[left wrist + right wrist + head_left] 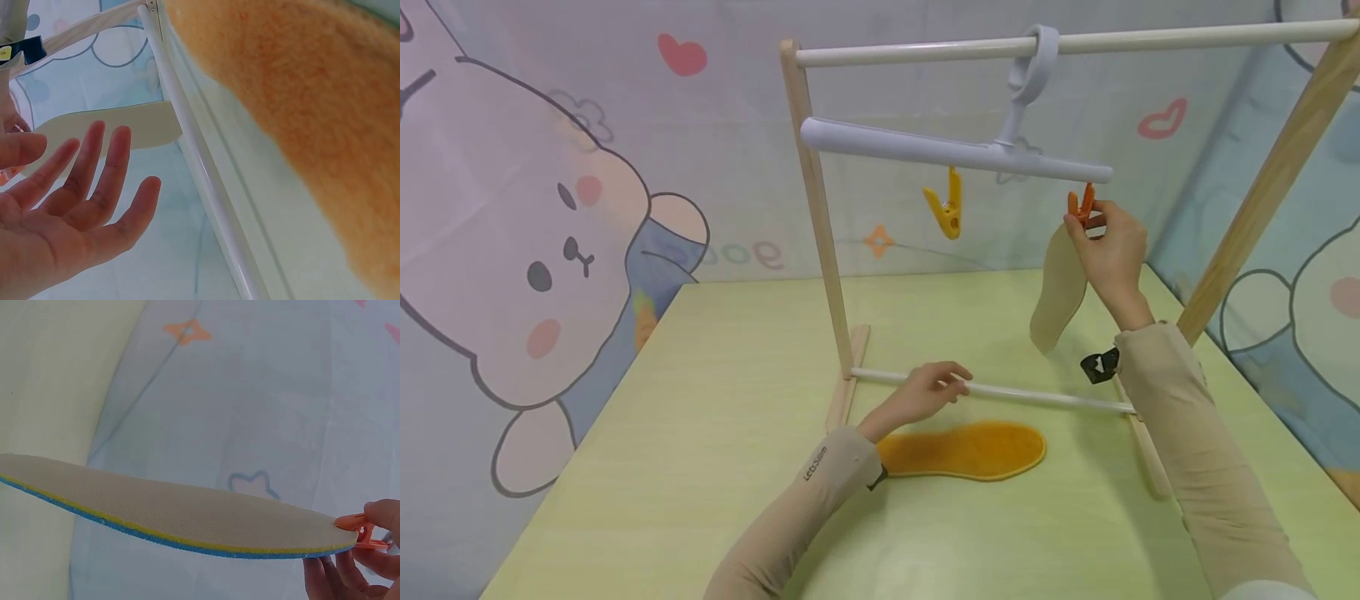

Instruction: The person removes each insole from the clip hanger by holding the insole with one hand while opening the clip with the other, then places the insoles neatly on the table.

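Observation:
At the right end of the white hanger (917, 148), my right hand (1112, 246) pinches an orange clothespin (1081, 204). A beige insole (1058, 292) hangs down from that clothespin. In the right wrist view, the insole (181, 512) has a yellow and blue edge, and the clothespin (357, 530) sits at its tip, with fingers behind it. My left hand (925, 392) is held with loosely bent fingers by the lower white bar (1037, 397), holding nothing. Below it lies a fuzzy orange insole (970, 450) on the table, partly hidden by the left forearm.
The hanger's hook (1037, 67) loops over the top white rod (1150, 39) of a wooden-legged rack (820, 208). A yellow clothespin (947, 204) hangs beneath the hanger. A cartoon-printed cloth (722, 167) stands behind the pale table (737, 350).

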A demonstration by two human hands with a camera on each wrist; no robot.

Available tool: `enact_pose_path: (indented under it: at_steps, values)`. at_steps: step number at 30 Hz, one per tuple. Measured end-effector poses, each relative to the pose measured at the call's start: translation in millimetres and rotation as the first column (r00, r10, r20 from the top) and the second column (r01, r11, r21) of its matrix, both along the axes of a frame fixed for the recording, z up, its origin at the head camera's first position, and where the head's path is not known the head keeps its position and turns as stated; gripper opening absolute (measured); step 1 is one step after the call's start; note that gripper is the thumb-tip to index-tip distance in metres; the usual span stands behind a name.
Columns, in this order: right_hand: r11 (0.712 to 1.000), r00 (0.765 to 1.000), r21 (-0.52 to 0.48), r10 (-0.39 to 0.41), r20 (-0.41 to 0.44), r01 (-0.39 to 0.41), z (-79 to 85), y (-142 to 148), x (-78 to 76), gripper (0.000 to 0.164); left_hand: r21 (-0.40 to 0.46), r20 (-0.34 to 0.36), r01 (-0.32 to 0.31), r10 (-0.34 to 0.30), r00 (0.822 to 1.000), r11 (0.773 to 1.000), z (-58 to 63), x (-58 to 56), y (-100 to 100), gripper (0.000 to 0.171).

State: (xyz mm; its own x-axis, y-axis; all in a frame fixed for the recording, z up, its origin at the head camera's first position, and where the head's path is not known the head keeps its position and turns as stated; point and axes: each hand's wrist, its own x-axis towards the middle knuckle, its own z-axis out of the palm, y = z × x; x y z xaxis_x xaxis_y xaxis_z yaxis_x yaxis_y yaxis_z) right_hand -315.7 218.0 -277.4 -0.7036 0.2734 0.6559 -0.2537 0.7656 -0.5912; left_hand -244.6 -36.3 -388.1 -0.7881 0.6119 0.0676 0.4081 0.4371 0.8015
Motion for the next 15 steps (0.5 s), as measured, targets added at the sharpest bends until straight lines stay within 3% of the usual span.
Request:
enact_pose_path:
  at_steps: [8, 15]
  values:
    - [0.997, 0.999, -0.064, 0.034, 0.020, -0.033, -1.1, -0.5, 6.1, 0.038, 0.035, -0.041, -0.057, 0.059, 0.997, 0.998, 2.2, -1.4, 3.8, 0.027]
    - [0.984, 0.995, -0.156, 0.093, 0.024, -0.088, -0.1, -2.8, 7.6, 0.037, 0.106, -0.120, -0.134, 0.146, 0.982, 0.985, 2.8, -4.3, 4.2, 0.029]
